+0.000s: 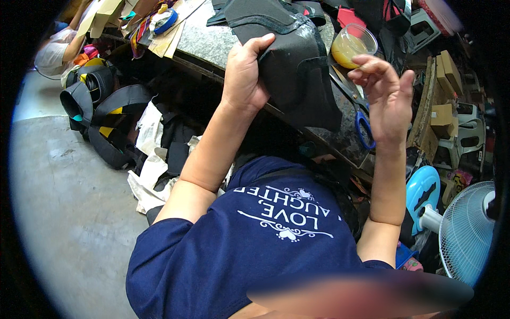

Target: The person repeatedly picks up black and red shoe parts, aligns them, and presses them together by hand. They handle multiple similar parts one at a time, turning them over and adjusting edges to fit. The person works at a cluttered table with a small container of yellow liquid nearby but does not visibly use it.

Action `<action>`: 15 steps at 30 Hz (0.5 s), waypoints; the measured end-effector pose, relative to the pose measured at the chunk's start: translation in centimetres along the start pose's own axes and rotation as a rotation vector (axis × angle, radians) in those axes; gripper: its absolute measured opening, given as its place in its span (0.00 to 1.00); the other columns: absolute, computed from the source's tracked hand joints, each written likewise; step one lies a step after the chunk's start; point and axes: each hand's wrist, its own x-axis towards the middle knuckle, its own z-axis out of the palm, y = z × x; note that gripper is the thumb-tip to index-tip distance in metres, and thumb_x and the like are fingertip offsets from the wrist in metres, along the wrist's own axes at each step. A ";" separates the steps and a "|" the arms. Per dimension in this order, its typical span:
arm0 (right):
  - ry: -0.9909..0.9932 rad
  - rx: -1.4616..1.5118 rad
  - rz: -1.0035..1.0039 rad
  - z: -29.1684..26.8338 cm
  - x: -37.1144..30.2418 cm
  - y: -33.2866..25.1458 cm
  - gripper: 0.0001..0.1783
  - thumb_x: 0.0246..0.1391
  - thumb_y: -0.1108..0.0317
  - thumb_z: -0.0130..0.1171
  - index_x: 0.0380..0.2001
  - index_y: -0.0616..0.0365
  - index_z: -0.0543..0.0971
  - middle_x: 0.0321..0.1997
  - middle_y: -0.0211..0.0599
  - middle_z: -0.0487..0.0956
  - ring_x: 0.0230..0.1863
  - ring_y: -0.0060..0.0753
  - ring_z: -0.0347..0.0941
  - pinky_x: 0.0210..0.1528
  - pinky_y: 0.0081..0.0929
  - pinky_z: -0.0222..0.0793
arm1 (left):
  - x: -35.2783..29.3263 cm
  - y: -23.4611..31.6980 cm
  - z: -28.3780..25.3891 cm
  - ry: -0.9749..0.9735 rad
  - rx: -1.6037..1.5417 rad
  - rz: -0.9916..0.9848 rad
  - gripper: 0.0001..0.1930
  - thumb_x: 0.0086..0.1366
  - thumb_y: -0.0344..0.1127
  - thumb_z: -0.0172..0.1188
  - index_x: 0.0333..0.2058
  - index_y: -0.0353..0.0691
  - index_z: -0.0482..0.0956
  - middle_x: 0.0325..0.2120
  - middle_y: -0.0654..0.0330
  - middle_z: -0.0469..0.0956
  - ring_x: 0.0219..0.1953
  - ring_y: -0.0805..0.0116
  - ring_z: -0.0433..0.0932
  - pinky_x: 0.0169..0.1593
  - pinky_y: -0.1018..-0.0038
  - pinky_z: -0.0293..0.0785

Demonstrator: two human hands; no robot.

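Note:
My left hand (244, 74) grips the edge of a black, stiff-looking fabric piece (292, 66), thumb on top, and holds it over the near edge of the worktable. Pale smears show near the piece's upper right. My right hand (389, 101) is raised just right of the fabric, palm showing, fingers loosely curled and thumb apart; I see nothing in it. Its fingertips overlap the rim of a clear plastic tub (344, 52) with yellowish contents. Between that hand and the fabric lie blue-handled scissors (363, 127), blades pointing away.
The worktable (204, 40) carries a blue tape roll (166, 22), cardboard strips and red scraps (350, 17). Black bands (106, 117) and white cloth (151, 138) are heaped at the left by the floor. A fan (467, 231), a blue round object (423, 186) and cardboard boxes (442, 121) stand at the right.

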 end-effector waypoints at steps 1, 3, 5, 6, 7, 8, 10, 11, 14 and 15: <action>0.045 -0.041 0.092 0.1 -0.3 0.2 0.48 0.66 0.30 0.20 0.53 0.60 0.76 0.55 0.41 0.76 0.54 0.33 0.73 0.61 0.34 0.59 | 0.1 0.0 -0.2 0.017 -0.001 0.009 0.09 0.67 0.33 0.55 0.37 0.32 0.80 0.34 0.50 0.84 0.35 0.60 0.86 0.43 0.64 0.84; 0.020 0.038 0.196 0.7 -0.7 0.8 0.47 0.66 0.30 0.20 0.55 0.60 0.75 0.56 0.39 0.76 0.56 0.32 0.71 0.62 0.33 0.58 | 0.3 -0.3 -0.2 0.005 -0.041 0.025 0.10 0.67 0.34 0.55 0.38 0.32 0.80 0.34 0.50 0.85 0.34 0.60 0.86 0.44 0.64 0.84; 0.001 0.113 0.284 1.3 -0.7 1.1 0.47 0.66 0.31 0.20 0.58 0.61 0.73 0.57 0.38 0.76 0.59 0.31 0.68 0.63 0.32 0.56 | 0.3 -0.6 0.2 0.045 0.004 0.019 0.11 0.68 0.35 0.55 0.39 0.32 0.80 0.35 0.50 0.84 0.35 0.60 0.85 0.45 0.64 0.83; 0.093 0.054 0.219 1.6 -0.6 1.1 0.48 0.66 0.30 0.20 0.58 0.61 0.73 0.57 0.38 0.75 0.60 0.32 0.68 0.64 0.32 0.56 | 0.3 -0.7 0.4 0.124 0.042 0.021 0.11 0.69 0.35 0.54 0.39 0.33 0.79 0.36 0.49 0.84 0.35 0.60 0.85 0.45 0.64 0.83; 0.141 0.015 0.147 1.8 -0.4 0.9 0.48 0.66 0.30 0.20 0.59 0.61 0.73 0.58 0.39 0.75 0.61 0.32 0.68 0.64 0.33 0.55 | 0.3 -0.9 0.7 0.107 0.050 0.072 0.11 0.69 0.35 0.54 0.40 0.34 0.79 0.37 0.50 0.84 0.36 0.61 0.85 0.46 0.64 0.83; 0.186 -0.022 0.074 2.0 0.0 0.7 0.48 0.66 0.30 0.20 0.59 0.61 0.73 0.58 0.39 0.75 0.62 0.32 0.67 0.65 0.33 0.55 | 0.3 -1.1 1.1 0.173 0.089 0.126 0.10 0.69 0.35 0.53 0.41 0.35 0.79 0.38 0.51 0.84 0.38 0.61 0.85 0.46 0.64 0.82; 0.092 -0.336 -0.192 2.3 0.7 -0.2 0.49 0.65 0.29 0.20 0.59 0.62 0.73 0.61 0.43 0.73 0.65 0.36 0.64 0.69 0.35 0.51 | 0.1 -0.8 1.7 0.202 0.099 0.146 0.10 0.70 0.35 0.53 0.42 0.36 0.79 0.39 0.53 0.83 0.40 0.62 0.84 0.48 0.65 0.81; 0.013 -0.461 -0.316 2.5 1.0 -0.7 0.48 0.66 0.31 0.20 0.59 0.61 0.74 0.61 0.44 0.74 0.65 0.38 0.65 0.69 0.35 0.50 | -0.1 -0.5 2.0 0.163 0.070 0.108 0.10 0.70 0.35 0.53 0.42 0.37 0.79 0.39 0.54 0.83 0.42 0.63 0.83 0.49 0.65 0.80; -0.106 -0.763 -0.461 3.6 1.6 -1.8 0.49 0.63 0.28 0.21 0.62 0.56 0.73 0.67 0.45 0.68 0.70 0.43 0.58 0.72 0.40 0.45 | -0.7 0.3 3.0 0.087 0.105 0.037 0.11 0.71 0.37 0.51 0.43 0.38 0.78 0.39 0.58 0.83 0.43 0.65 0.82 0.52 0.64 0.76; -0.111 -0.840 -0.455 4.0 1.9 -2.0 0.52 0.61 0.25 0.19 0.64 0.56 0.71 0.68 0.43 0.67 0.71 0.43 0.56 0.73 0.40 0.45 | -1.0 0.3 3.5 0.083 0.160 0.047 0.11 0.72 0.38 0.51 0.44 0.38 0.78 0.40 0.58 0.83 0.43 0.65 0.82 0.52 0.63 0.76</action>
